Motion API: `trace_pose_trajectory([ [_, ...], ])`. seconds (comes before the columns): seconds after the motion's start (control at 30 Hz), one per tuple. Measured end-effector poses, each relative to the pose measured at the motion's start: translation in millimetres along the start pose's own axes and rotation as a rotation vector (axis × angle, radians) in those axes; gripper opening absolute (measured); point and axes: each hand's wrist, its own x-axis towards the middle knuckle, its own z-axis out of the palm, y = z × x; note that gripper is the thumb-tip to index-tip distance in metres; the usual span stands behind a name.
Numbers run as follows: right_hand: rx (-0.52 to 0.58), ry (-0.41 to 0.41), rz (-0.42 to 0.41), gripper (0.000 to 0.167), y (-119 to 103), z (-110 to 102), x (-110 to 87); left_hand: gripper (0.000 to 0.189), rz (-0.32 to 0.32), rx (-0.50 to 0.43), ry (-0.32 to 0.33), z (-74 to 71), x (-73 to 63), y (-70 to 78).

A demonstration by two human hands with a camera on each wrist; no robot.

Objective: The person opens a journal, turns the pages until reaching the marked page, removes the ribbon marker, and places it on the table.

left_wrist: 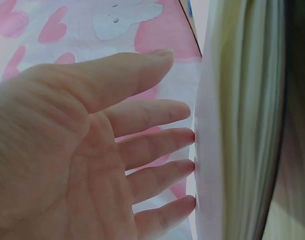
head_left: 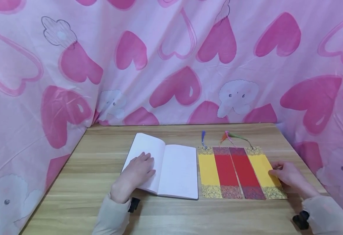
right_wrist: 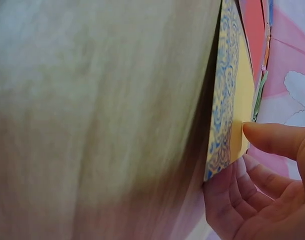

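An open notebook with blank white pages lies on the table. My left hand rests on its left page; in the left wrist view the fingers are straight, with their tips touching the paper. To the notebook's right lie two yellow and two red bookmarks in a row, with patterned ends and tassels at the top. At the right end of the row, my right hand pinches the edge of a yellow bookmark. The right wrist view shows the thumb on top of this bookmark and the other fingers beneath its edge.
The red bookmarks and the other yellow bookmark lie side by side. A blue tassel and a green tassel point toward the back. Pink heart-patterned cloth surrounds the wooden table.
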Motion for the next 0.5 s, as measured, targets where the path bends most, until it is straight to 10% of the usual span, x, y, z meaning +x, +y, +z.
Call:
trace_pose_trajectory([
  [0.5,-0.223,0.023,-0.174,0.043,5.5,-5.1,-5.1,0.043,0.024,0.004,0.119,-19.9,-29.6,4.6],
])
